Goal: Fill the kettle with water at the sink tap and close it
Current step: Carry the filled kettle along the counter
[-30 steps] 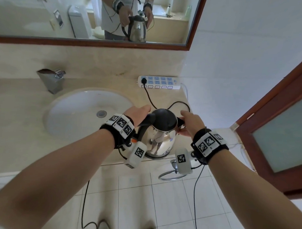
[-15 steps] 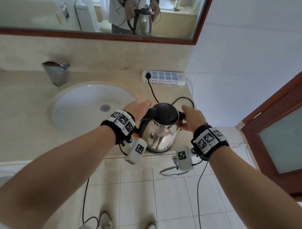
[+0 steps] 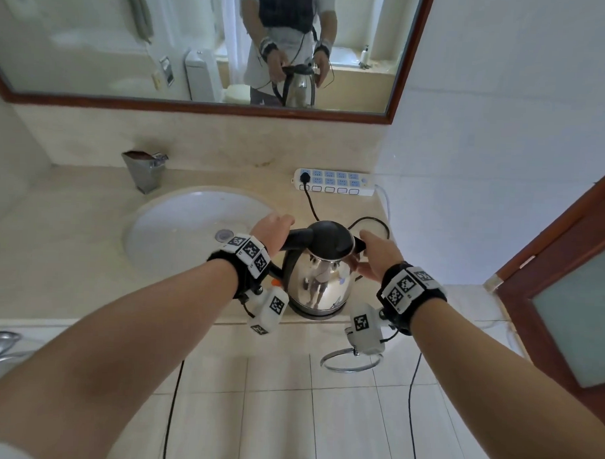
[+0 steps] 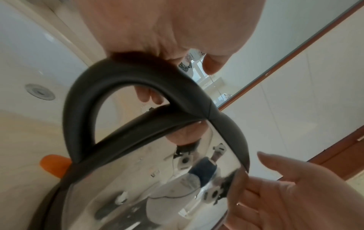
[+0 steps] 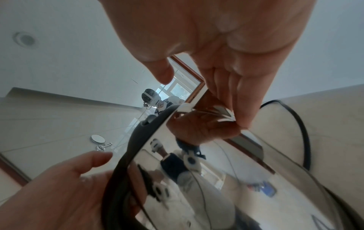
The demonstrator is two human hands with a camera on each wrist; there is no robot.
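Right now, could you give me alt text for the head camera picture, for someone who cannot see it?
A left hand grips the black handle of a steel kettle on a beige counter, while the right hand touches its spout side. A white sink and tap lie to the left.

i'm in a bathroom: a basin set in a marble counter, a framed mirror above, a tiled floor below me.

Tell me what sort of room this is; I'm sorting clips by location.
Most likely a bathroom: a white oval sink sunk in a beige stone counter, a wood-framed wall mirror above, and a toilet reflected in it.
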